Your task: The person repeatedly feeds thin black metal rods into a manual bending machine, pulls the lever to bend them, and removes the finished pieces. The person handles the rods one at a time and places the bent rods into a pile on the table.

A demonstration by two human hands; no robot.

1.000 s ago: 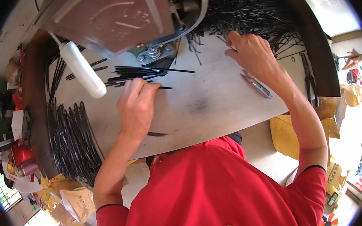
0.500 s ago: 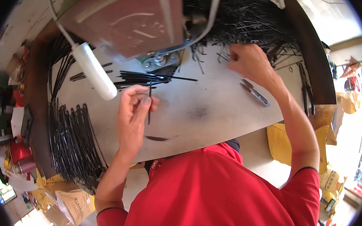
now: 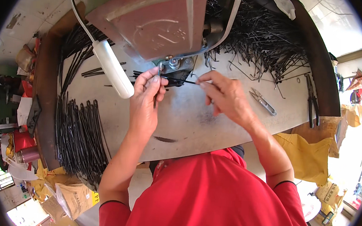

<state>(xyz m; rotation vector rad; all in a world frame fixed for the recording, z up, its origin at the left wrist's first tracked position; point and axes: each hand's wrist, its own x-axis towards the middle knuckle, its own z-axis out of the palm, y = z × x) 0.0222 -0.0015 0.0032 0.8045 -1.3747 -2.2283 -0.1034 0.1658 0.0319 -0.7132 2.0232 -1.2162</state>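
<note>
My left hand pinches a thin black strip upright between thumb and fingers, just below the machine's lower end. My right hand has come close on the right, thumb and forefinger closed at the end of another thin black strip. That strip points left toward a few more black strips lying under the machine head, partly behind my left hand. Whether anything else is in the right fingers is hidden. A sewing-type machine with a reddish-brown cover rises above both hands.
A white tube-shaped lamp hangs left of the machine. Looped black strips lie bundled at left; a tangled heap of thin black pieces fills the far right. Snips and pliers lie at right on the pale table.
My right hand has moved left from the heap's edge to the strip's end near my left hand. My left hand, still holding its strip, has risen toward the machine.
</note>
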